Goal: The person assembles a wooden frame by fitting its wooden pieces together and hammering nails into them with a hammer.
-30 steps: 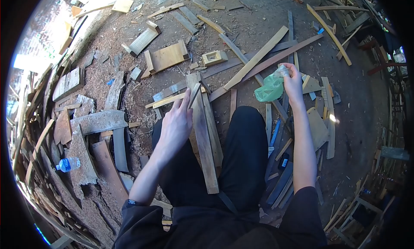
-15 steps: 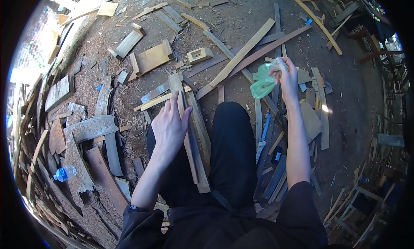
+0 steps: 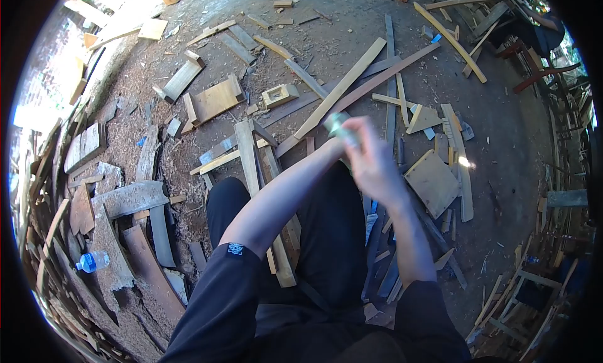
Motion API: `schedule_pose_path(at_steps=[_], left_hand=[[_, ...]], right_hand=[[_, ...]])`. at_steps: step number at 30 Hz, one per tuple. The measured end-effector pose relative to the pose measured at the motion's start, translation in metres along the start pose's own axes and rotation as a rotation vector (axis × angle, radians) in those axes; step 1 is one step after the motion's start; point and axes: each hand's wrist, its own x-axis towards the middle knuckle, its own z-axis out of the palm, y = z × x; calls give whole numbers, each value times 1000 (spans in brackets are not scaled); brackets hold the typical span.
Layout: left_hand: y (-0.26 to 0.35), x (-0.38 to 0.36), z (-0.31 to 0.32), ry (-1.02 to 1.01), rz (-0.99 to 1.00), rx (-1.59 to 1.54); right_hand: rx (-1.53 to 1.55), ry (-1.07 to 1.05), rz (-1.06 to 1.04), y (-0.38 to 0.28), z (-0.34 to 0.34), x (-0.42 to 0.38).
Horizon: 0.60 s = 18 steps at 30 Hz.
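My right hand point(image 3: 375, 165) is in front of my right knee, its fingers closed around a bunched, pale green plastic bag point(image 3: 338, 122). Blur softens the fingertips. From the lower left my left arm reaches across to meet it; my left hand point(image 3: 339, 146) is mostly hidden behind the right one, so its fingers do not show. Beneath the left forearm a long wooden strip point(image 3: 246, 151) lies between my legs, with another narrow piece of wood point(image 3: 271, 162) beside it. Neither hand touches these strips.
Wooden boards and offcuts are strewn over the dirt floor, including a square board point(image 3: 433, 184) and a small wooden block with a hollow point(image 3: 280, 96). A plastic bottle point(image 3: 93, 261) lies at left by stacked wood scraps. A person point(image 3: 545, 30) is partly visible at upper right.
My left hand has left the wooden strip and crossed right to the other hand. My right hand has moved left and down with the bag, which is now bunched smaller.
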Motion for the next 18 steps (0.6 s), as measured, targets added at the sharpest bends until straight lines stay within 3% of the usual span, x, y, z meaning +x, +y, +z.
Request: schedule_pose_path(at_steps=[1, 5, 7, 9, 10, 11, 12, 13, 14, 15, 17, 18], left_hand=[[3, 1, 2, -28, 6, -24], [15, -21, 25, -113, 17, -135], [24, -27, 42, -159, 19, -190], [50, -17, 74, -188, 14, -214], [79, -4, 102, -147, 120, 283], [96, 3, 119, -95, 224, 780], [96, -2, 124, -235, 223, 260], [127, -17, 171, -56, 187, 603], [138, -26, 192, 63, 202, 702], [143, -33, 203, 185, 219, 799], [143, -39, 211, 134, 243, 673], [142, -39, 215, 74, 258, 544]], right_hand=[[-68, 29, -175, -6, 12, -8], [-110, -172, -45, -25, 15, -31], [-175, -14, -275, -25, 1, -30], [-133, 67, -264, -18, -22, -32], [-84, 134, -258, -12, -34, -33], [353, 345, -1, 33, -24, -39], [507, 605, 247, 53, -26, -32], [468, 844, 339, 86, -28, -19], [440, 922, 535, 133, -34, -15], [442, 918, 531, 146, -40, -6], [1346, 827, 912, 162, -45, 8], [1429, 560, 690, 194, -37, 2]])
